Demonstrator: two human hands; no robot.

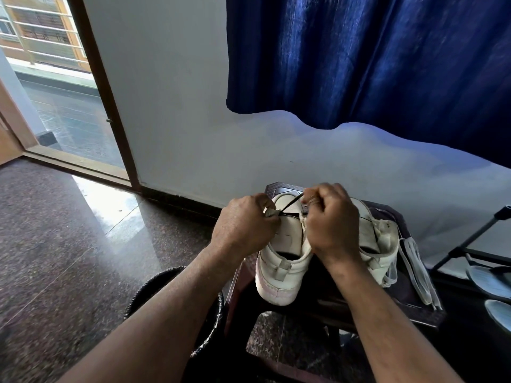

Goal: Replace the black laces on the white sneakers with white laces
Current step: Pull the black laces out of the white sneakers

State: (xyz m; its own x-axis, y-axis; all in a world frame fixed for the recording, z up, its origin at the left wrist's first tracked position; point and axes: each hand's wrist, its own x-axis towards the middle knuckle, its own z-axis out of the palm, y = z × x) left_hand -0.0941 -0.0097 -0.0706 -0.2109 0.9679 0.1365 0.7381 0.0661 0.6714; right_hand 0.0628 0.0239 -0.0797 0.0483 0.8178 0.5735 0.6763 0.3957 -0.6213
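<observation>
Two white sneakers stand side by side on a dark stool [414, 308], heels toward me. My left hand [243, 225] grips the left edge of the left sneaker [282, 269] near its eyelets. My right hand [331, 219] pinches the black lace [290, 204], which runs taut across the tongue between both hands. The right sneaker [378, 239] is partly hidden behind my right hand. White laces [417, 264] lie in a bundle on the stool, right of the right sneaker.
A black bin [154, 288] stands on the granite floor under my left forearm. A blue curtain [373, 59] hangs above. At the right edge are a black rack [470, 239] and grey slippers [489, 283]. An open doorway [63, 106] is at the far left.
</observation>
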